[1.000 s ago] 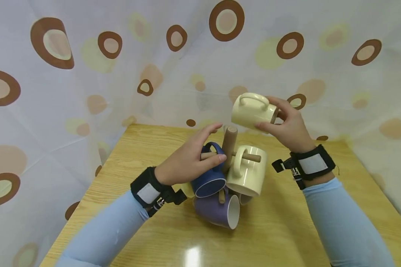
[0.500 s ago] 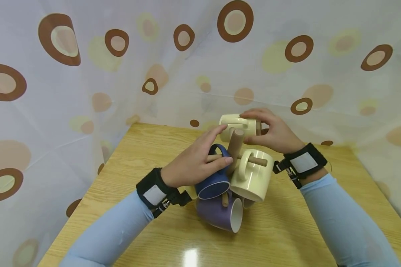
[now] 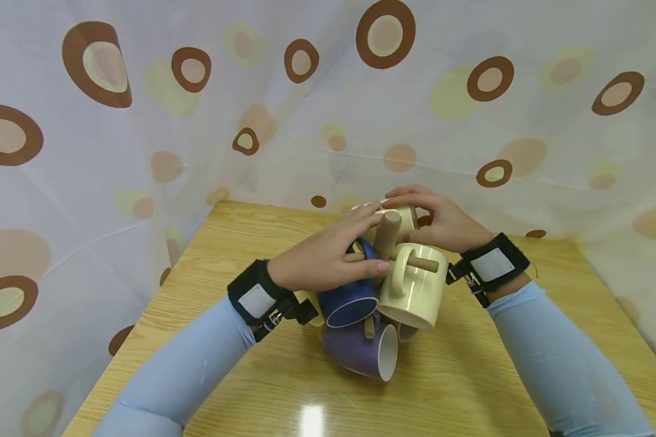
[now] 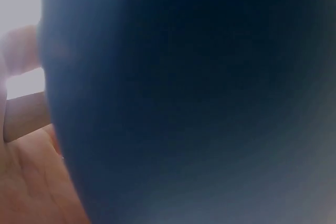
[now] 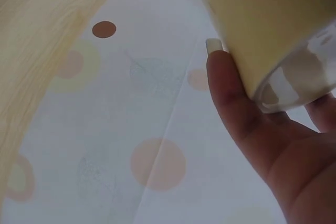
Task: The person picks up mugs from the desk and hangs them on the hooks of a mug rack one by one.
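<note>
A wooden mug tree (image 3: 388, 233) stands on the table, hung with several mugs. My right hand (image 3: 440, 224) grips a cream mug (image 3: 406, 218) lying sideways behind the post; its body (image 5: 273, 19) fills the upper right of the right wrist view. My left hand (image 3: 328, 252) reaches over the blue mug (image 3: 347, 303), fingers fairly straight, fingertips by the post top and thumb near a peg. The blue mug (image 4: 184, 103) hides most of the left wrist view, with a peg (image 4: 26, 115) beside the palm. Whether the held mug's handle is over a peg is hidden.
Another cream mug (image 3: 415, 291) hangs at front right of the post. Below, a purple mug (image 3: 355, 349) tilts with its mouth to the right. Part of a yellow mug (image 3: 311, 306) shows at left. A patterned curtain (image 3: 197, 139) rises behind the wooden table (image 3: 240, 388).
My right hand has brought the cream mug down and left, from above the mug tree to behind its post. My left hand has shifted slightly right, fingertips closer to the post.
</note>
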Available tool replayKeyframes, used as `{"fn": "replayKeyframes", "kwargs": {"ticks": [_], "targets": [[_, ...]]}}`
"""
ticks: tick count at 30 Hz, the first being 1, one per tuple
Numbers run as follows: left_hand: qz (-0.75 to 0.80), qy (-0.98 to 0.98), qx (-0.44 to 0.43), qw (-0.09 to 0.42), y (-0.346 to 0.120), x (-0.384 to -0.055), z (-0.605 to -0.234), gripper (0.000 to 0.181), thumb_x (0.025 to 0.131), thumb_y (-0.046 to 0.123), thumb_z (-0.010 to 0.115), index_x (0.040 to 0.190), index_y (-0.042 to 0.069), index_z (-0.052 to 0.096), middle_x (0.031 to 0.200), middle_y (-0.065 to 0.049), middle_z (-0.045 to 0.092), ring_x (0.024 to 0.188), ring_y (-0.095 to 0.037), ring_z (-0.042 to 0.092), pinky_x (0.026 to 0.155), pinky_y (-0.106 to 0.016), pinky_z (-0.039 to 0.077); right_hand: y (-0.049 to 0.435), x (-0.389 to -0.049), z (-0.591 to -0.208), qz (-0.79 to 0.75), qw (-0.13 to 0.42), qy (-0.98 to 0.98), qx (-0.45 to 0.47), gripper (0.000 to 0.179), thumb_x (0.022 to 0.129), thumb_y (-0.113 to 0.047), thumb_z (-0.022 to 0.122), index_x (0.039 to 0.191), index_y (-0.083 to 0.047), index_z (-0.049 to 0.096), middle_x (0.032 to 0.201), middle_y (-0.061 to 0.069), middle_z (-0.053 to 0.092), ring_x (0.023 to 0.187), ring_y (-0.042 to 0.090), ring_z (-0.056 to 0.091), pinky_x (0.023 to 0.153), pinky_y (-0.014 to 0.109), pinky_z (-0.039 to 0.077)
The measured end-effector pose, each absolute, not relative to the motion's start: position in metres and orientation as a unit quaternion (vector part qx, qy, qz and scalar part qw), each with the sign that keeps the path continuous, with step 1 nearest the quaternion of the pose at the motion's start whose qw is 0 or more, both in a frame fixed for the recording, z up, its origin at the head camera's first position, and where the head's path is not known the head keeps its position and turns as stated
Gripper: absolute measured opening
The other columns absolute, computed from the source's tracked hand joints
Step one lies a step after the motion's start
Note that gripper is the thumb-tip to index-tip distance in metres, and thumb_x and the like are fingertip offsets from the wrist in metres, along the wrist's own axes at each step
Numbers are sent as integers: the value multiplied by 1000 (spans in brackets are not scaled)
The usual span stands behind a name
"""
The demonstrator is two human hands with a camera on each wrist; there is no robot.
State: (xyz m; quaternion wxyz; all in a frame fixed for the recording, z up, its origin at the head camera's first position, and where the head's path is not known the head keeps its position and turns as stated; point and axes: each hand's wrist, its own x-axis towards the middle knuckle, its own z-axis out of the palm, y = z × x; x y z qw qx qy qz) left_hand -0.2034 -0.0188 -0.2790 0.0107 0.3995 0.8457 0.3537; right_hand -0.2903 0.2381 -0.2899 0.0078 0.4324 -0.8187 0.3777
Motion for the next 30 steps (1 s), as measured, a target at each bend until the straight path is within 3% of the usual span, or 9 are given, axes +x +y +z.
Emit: {"fn": "replayKeyframes", "kwargs": {"ticks": [6,10,15,19,26,30], "targets": [[346,848,402,3,-20,-204,-279,67,91,57,47,145,19,35,158,9,6,137,-3,7,112,-45,27,239,-294,-291,395,-59,-809,431,58,80,-6,72,135,-11,51,139,9,43,121,18,42,84,35,54],[351,845,404,-4,-19,-204,-280,64,93,53,47,144,16,37,157,9,7,137,-3,8,113,-43,27,239,-297,-293,417,-108,-795,428,61,83,-7,69,139,-11,45,139,5,42,122,22,42,88,41,51],[359,837,412,-19,-17,-207,-283,60,94,49,47,143,15,39,158,8,8,137,-2,9,113,-42,26,240,-301,-298,451,-146,-766,433,66,84,-3,65,143,-10,38,140,0,41,122,27,43,91,37,50],[369,825,428,-23,-15,-207,-287,56,95,45,48,143,17,40,158,0,13,137,-4,13,113,-40,27,244,-303,-307,470,-180,-742,442,65,86,1,59,145,-10,34,142,2,41,122,30,43,94,39,47],[374,820,434,-21,-14,-207,-287,57,95,43,49,145,18,36,157,-2,20,135,-2,19,111,-34,31,247,-304,-308,468,-196,-747,430,64,84,2,46,145,-16,36,139,6,46,119,31,46,94,36,45],[358,826,434,-19,-15,-208,-284,59,95,46,48,145,20,34,157,-1,18,135,0,18,111,-33,31,246,-297,-305,479,-204,-752,404,65,86,1,40,148,-18,31,145,10,38,120,31,44,89,38,47]]}}
